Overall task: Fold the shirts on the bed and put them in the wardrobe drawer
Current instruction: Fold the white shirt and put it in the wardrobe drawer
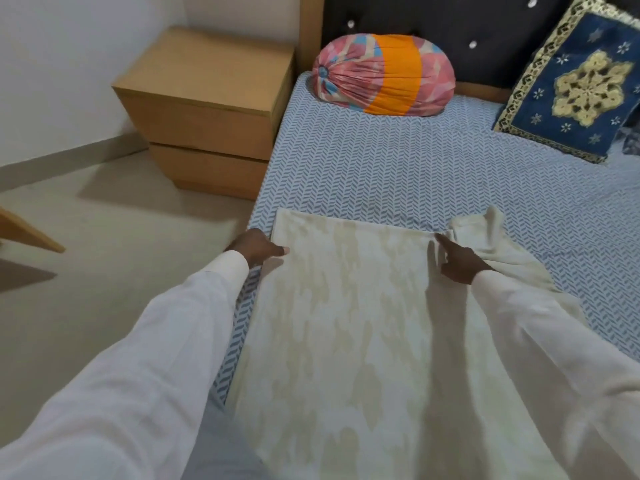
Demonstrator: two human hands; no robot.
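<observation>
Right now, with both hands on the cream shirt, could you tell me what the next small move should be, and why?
Probably fold the loose sleeve inward over the shirt. The shirt's left edge already lies straight by the left hand, while the sleeve sticks out past the right hand, which sits at the fold line.

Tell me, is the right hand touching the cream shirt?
Touching. The head view shows the right hand pinching a fold of the cream shirt.
</observation>
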